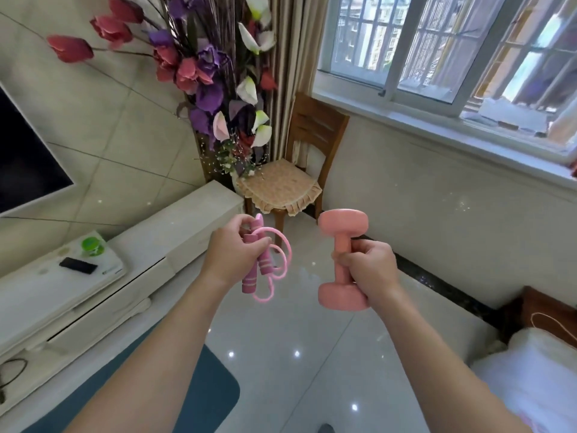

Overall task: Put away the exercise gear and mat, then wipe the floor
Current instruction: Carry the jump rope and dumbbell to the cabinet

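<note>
One blue mat on glossy white floor, wooden chair by window

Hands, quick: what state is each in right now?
Left hand: gripping both handles of a coiled pink jump rope.
Right hand: gripping a matte pink dumbbell by its bar.

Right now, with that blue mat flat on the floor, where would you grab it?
The blue mat: probably its end edge by the rounded corner; it lies flat, so slide fingers under from the tiled floor; the TV cabinet flanks its other side. First empty the left hand of the jump rope and the right hand of the dumbbell.
</note>
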